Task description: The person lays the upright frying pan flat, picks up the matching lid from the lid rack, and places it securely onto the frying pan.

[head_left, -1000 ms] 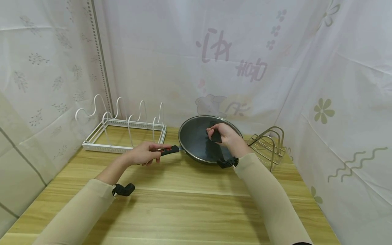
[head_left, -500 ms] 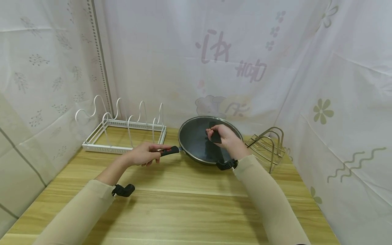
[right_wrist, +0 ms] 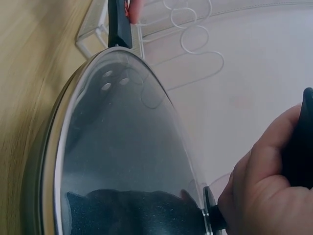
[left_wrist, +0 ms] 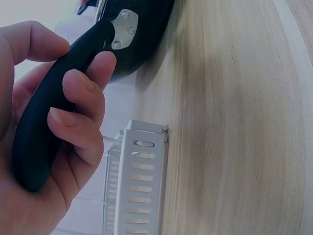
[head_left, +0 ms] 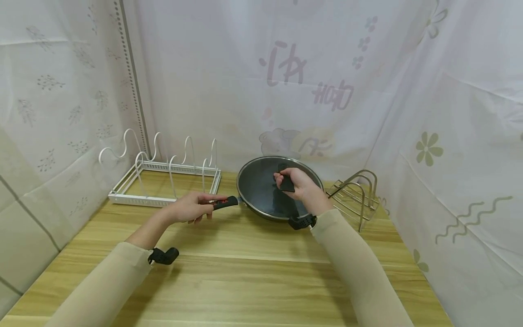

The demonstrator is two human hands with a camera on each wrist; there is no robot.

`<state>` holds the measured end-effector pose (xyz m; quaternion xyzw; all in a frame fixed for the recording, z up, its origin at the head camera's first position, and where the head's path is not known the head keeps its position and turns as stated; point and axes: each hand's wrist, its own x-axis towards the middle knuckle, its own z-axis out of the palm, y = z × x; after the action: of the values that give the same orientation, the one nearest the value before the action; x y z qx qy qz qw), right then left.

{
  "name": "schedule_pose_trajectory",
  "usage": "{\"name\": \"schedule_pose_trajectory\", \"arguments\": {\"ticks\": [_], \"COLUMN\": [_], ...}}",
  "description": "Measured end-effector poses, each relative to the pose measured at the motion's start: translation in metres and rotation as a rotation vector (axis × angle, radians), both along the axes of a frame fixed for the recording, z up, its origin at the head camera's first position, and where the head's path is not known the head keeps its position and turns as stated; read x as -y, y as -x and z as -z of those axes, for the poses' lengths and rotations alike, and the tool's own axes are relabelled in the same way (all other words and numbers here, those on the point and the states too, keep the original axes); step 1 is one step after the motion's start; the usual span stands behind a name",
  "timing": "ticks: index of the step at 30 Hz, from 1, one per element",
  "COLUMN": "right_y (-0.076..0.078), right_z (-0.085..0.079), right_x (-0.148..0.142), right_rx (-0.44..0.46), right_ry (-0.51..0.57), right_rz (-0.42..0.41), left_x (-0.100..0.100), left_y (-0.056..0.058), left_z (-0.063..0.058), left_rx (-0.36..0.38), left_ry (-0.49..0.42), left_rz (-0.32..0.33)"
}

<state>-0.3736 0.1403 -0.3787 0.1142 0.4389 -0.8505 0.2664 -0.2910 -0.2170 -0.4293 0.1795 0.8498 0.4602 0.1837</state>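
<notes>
A dark pan (left_wrist: 152,29) sits on the wooden table, its wall mostly hidden from above by a glass lid (head_left: 257,186) with a metal rim. My left hand (head_left: 189,207) grips the pan's black handle (head_left: 227,202), which has red marks on it; the left wrist view has the fingers curled round it from below and the thumb along it. Above the lid's middle, my right hand (head_left: 301,182) holds the lid's upright black handle (head_left: 288,184), partly covered by the fingers. In the right wrist view the lid's rim (right_wrist: 59,161) lies along the pan's edge.
To the left stands a white wire rack (head_left: 143,200) with several curved dividers. A gold-coloured wire rack (head_left: 359,204) is close by the pan on the right. Patterned white cloth (head_left: 204,91) hangs behind and at the sides of the wooden table (head_left: 245,281).
</notes>
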Motion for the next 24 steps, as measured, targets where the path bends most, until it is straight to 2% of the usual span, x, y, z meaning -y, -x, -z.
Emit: {"name": "schedule_pose_trajectory", "arguments": {"ticks": [5,11,16,20,24], "right_y": [-0.001,-0.001,-0.008,-0.017,-0.029], "right_z": [0.001,0.005,0.007,0.005,0.001], "right_x": [0.0,-0.001,-0.005,-0.015,-0.031], "right_rx": [-0.031,-0.107,-0.177,-0.245,-0.339], "right_ry": [-0.071,-0.165,-0.307,-0.467,-0.656], "right_rz": [0.021,-0.024,-0.057,-0.085,-0.121], "left_x": [0.001,0.002,0.003,0.0,-0.007], "left_y": [0.0,0.0,-0.002,-0.005,-0.007], "left_z": [0.0,0.001,-0.001,-0.006,-0.011], "left_rx": [0.001,-0.011,-0.044,-0.106,-0.217], "left_ry": [0.0,0.007,0.039,0.081,0.119], "left_rz": [-0.001,0.003,-0.004,-0.019,-0.024]}}
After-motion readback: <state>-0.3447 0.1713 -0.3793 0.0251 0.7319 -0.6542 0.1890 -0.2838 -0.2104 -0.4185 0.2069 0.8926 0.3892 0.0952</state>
